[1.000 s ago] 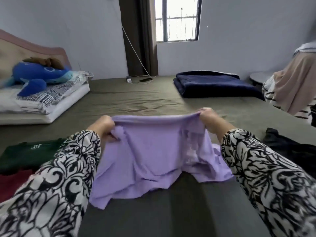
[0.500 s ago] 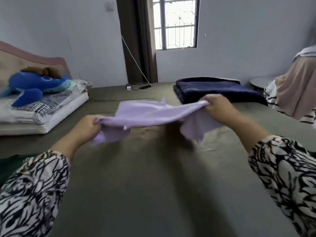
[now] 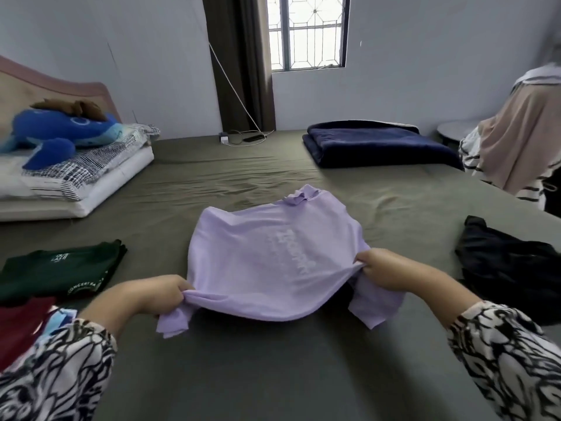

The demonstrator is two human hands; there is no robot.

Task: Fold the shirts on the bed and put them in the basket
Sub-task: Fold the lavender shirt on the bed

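Our left hand (image 3: 158, 294) and right hand (image 3: 384, 270) pinch the purple shirt (image 3: 273, 253); tucked sleeves might bunch up if we drop it.

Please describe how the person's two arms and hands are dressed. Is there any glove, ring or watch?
Both arms wear long, loose sleeves in a bold black-and-white swirling print: the left sleeve and the right sleeve match and end near the wrists. The left hand and the right hand are bare. No glove, ring or watch shows on the parts in view.
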